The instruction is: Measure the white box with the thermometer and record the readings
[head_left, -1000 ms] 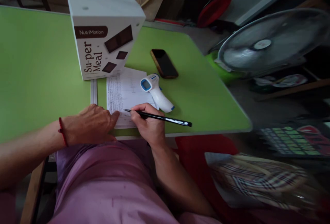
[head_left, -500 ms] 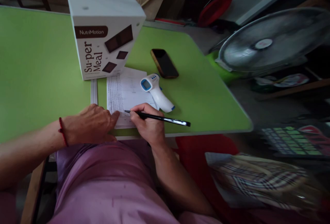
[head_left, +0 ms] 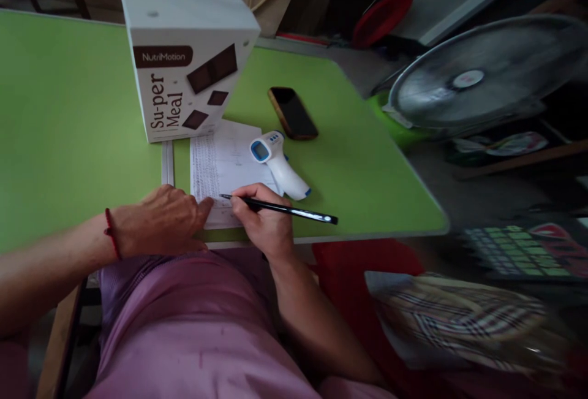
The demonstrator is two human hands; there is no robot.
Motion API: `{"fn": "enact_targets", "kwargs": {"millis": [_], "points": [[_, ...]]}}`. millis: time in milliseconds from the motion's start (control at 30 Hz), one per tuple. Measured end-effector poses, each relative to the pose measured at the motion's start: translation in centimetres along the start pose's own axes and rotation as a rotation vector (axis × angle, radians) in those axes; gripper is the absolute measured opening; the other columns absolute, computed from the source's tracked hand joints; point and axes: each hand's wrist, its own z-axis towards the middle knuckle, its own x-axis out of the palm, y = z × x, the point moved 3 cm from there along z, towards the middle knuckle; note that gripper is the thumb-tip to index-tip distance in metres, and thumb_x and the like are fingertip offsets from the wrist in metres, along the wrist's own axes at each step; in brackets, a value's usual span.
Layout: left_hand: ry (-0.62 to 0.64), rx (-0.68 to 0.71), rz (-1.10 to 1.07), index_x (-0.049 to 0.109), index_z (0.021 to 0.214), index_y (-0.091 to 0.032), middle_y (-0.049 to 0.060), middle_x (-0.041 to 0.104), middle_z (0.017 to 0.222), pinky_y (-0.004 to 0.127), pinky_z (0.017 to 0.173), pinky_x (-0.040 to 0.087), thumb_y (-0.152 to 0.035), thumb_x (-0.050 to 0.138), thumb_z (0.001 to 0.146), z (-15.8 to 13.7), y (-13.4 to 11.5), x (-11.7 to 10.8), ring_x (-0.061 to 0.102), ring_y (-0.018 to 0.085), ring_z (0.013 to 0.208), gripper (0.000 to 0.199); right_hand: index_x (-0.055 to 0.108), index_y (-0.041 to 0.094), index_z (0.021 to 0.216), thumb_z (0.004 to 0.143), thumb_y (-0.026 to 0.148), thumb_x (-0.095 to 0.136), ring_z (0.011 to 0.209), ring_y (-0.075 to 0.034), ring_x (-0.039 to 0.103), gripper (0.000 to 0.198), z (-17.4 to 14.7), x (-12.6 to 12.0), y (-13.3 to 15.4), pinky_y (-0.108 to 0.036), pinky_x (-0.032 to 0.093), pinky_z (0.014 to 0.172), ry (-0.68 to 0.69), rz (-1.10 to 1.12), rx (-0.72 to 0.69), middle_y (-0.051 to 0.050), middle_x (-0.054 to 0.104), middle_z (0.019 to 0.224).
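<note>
A black pen (head_left: 294, 208) is pinched in my right hand (head_left: 269, 221), its tip at the lower part of a sheet of paper (head_left: 234, 160). Dense handwriting fills the sheet's left side. My left hand (head_left: 169, 218), with a red bracelet at the wrist, lies across the paper's lower left corner and the table edge. Its fingers are stretched out, the index fingertip on the sheet near the pen tip. On the paper's right side lies a white and blue infrared thermometer (head_left: 280, 166), just beyond my right hand.
A white NutriMotion box (head_left: 197, 80) stands upright behind the paper on the green table (head_left: 78, 111). Further right on the table lies a phone (head_left: 294, 114). Past the table's right edge are a large fan (head_left: 468, 79) and a plaid bag (head_left: 463, 319) beside a red seat.
The pen has shifted very slightly to the left with my right hand. My left hand, the paper, the thermometer and the box look the same.
</note>
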Motion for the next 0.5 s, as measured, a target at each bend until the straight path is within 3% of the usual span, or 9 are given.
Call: {"fn": "enact_targets", "kwargs": {"millis": [500], "points": [[-0.005, 0.004, -0.013, 0.058, 0.136, -0.005, 0.007, 0.070, 0.069, 0.033, 0.053, 0.037, -0.048, 0.067, 0.101, -0.05, 0.03, -0.08, 0.071, 0.030, 0.065, 0.056, 0.066, 0.023, 0.075, 0.081, 0.033, 0.062, 0.049, -0.013, 0.054, 0.012, 0.00, 0.09, 0.07, -0.027, 0.050, 0.054, 0.015, -0.005, 0.038, 0.003, 0.064, 0.057]]}}
